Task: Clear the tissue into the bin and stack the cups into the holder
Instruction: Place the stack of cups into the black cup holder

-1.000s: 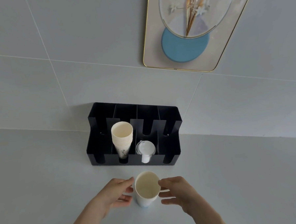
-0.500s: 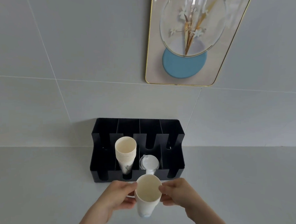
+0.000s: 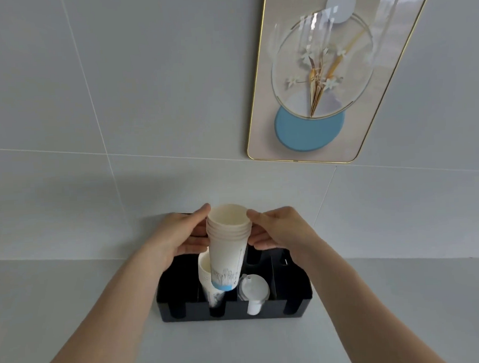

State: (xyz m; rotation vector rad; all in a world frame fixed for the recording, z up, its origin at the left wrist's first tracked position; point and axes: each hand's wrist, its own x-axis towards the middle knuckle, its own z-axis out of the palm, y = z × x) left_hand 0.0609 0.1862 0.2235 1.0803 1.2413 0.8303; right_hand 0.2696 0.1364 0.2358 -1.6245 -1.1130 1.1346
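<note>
Head view: your left hand [image 3: 177,237] and right hand [image 3: 279,229] at frame centre, both grasping nested paper cup stack [image 3: 228,243] by its rims, one grip each side. Stack tilted, blue-printed base dipping into mouth of second cup stack [image 3: 210,282] seated in black cup holder [image 3: 291,298]. White lids [image 3: 253,290] in compartment just right of it. Holder on grey counter [image 3: 73,315] against tiled wall. Framed picture [image 3: 330,74] upper right.

A café-like drinks corner: a black compartmented plastic cup holder [image 3: 292,303] with white plastic lids [image 3: 253,287] on a pale grey bench [image 3: 406,311], gold-framed floral picture [image 3: 321,74] above.
</note>
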